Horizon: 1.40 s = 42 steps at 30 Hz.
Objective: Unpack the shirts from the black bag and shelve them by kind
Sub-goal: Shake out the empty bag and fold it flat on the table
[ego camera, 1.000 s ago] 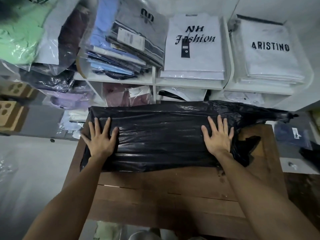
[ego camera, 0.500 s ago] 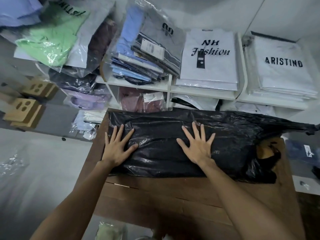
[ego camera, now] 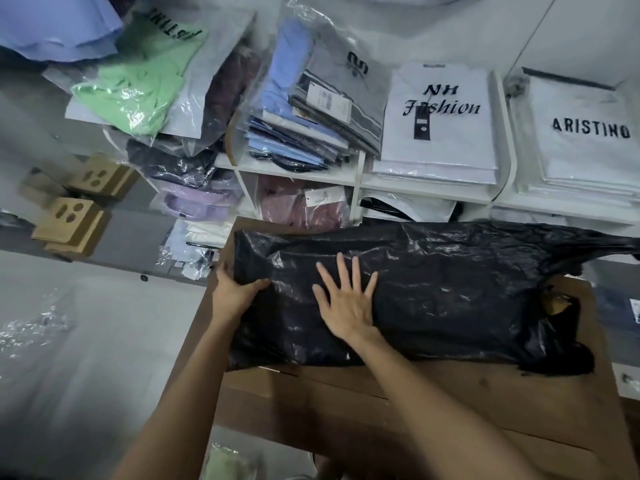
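— Where does the bulging, glossy black plastic bag (ego camera: 433, 296) lie?

— Flat across the far half of the brown wooden worktop (ego camera: 381, 410), its long side running left to right, its twisted neck trailing off to the right, well away from both hands.

— And the left hand (ego camera: 232, 293)?

— It holds the bag's left end: its grip is narrow, thumb on top of the plastic and fingers curled round the edge, so the bag's bulk stretches out to the right of that grip.

— The right hand (ego camera: 346, 303)?

— It rests flat on top of the bag, just right of the left hand, fingers spread wide and straight, pinching nothing. Most of the bag lies beyond it to the right.

— What sits past the bag?

— A white cubby shelf (ego camera: 360, 168) directly behind it. Above the hands stands a leaning stack of blue and grey shirts in clear sleeves (ego camera: 311, 112); further right, a pile of white folded shirts printed "NH Fashion" (ego camera: 440, 133), then a pile of white shirts printed "ARISTINO" (ego camera: 585, 140). Up to the left of the grip lies a green shirt in clear wrap (ego camera: 138, 88).
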Each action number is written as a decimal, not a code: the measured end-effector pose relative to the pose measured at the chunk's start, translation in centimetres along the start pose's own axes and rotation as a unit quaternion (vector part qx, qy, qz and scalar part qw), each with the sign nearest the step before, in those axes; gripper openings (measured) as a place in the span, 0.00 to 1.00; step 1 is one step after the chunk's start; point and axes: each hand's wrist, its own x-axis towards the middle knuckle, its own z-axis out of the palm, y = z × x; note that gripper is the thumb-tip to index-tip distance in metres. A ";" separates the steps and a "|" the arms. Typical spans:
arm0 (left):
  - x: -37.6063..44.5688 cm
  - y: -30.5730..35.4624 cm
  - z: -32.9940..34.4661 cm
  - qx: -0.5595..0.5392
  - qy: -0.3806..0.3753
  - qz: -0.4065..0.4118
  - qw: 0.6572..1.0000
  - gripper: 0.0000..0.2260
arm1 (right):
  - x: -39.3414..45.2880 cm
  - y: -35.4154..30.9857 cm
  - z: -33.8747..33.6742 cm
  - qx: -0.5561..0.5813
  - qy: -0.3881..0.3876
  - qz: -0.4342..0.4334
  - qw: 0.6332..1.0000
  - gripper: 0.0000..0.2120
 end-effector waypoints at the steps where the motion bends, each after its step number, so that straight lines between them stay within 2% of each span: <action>1: -0.2 0.3 -0.6 -0.058 -0.035 -0.020 0.997 0.36 | 0.1 -0.4 0.6 0.002 0.002 0.016 1.000 0.26; 3: -1.1 0.9 -1.8 -0.090 -0.127 -0.020 0.988 0.18 | 0.2 -0.9 1.5 0.009 0.028 0.047 0.998 0.26; 5: -1.3 0.8 -2.9 -0.065 -0.179 0.009 0.982 0.18 | -0.2 -1.8 1.3 0.022 0.031 0.070 0.997 0.27; 8: -1.7 1.9 -5.2 -0.046 -0.167 0.054 0.983 0.21 | -0.9 -3.6 -0.6 0.037 0.005 0.061 0.997 0.28; 10: -2.3 3.4 -6.9 -0.045 -0.172 0.075 0.981 0.20 | -0.4 -3.5 -2.3 0.141 -0.051 0.052 0.987 0.29; 11: -2.9 4.4 -7.4 -0.035 -0.193 0.088 0.977 0.21 | 0.0 -3.0 -3.1 0.235 -0.083 0.069 0.966 0.30; 13: -4.6 6.4 -7.5 -0.009 -0.226 0.113 0.968 0.23 | 0.9 -1.5 -4.5 0.443 -0.114 0.138 0.879 0.33; 15: -6.9 8.1 -5.5 0.030 -0.255 0.152 0.954 0.25 | 1.3 -0.5 -5.4 0.555 -0.143 0.193 0.796 0.32; 16: -8.2 8.7 -3.9 0.033 -0.270 0.169 0.947 0.25 | 1.5 -0.1 -5.8 0.578 -0.169 0.204 0.772 0.32; 19: -10.7 10.1 1.4 0.022 -0.289 0.213 0.933 0.24 | 2.5 1.1 -7.0 0.613 -0.223 0.211 0.728 0.33; 22: -11.1 10.9 3.9 -0.016 -0.276 0.192 0.942 0.24 | 3.7 2.2 -7.9 0.652 -0.232 0.214 0.689 0.31; 26: -12.0 11.1 6.1 -0.004 -0.269 0.194 0.943 0.31 | 4.5 3.2 -8.7 0.723 -0.250 0.221 0.605 0.39; 28: -12.4 11.1 7.5 0.017 -0.232 0.193 0.953 0.34 | 4.6 4.5 -9.2 0.739 -0.259 0.206 0.587 0.40; 30: -12.7 11.2 9.0 0.019 -0.199 0.193 0.961 0.35 | 4.0 6.4 -10.1 0.736 -0.274 0.179 0.593 0.40; 33: -13.6 11.4 11.4 0.043 -0.207 0.197 0.957 0.39 | 2.4 9.2 -12.3 0.711 -0.300 0.130 0.623 0.47; 34: -13.8 11.2 12.4 0.053 -0.214 0.199 0.955 0.41 | 1.9 9.9 -13.0 0.699 -0.290 0.126 0.641 0.46; 35: -14.0 11.0 13.3 0.059 -0.224 0.196 0.953 0.43 | 1.2 10.3 -13.8 0.685 -0.272 0.125 0.664 0.43; 37: -14.4 10.3 15.2 0.068 -0.254 0.194 0.945 0.45 | 0.5 10.8 -14.7 0.633 -0.221 0.123 0.732 0.30; 39: -14.9 9.8 16.3 0.064 -0.277 0.236 0.929 0.37 | 0.2 10.8 -14.7 0.558 -0.138 0.109 0.811 0.15; 40: -15.1 9.4 16.7 0.060 -0.275 0.275 0.919 0.28 | 0.3 11.0 -14.3 0.525 -0.084 0.109 0.840 0.13; 42: -15.3 8.3 16.5 0.056 -0.217 0.370 0.902 0.15 | 0.8 11.5 -13.1 0.495 -0.014 0.123 0.860 0.18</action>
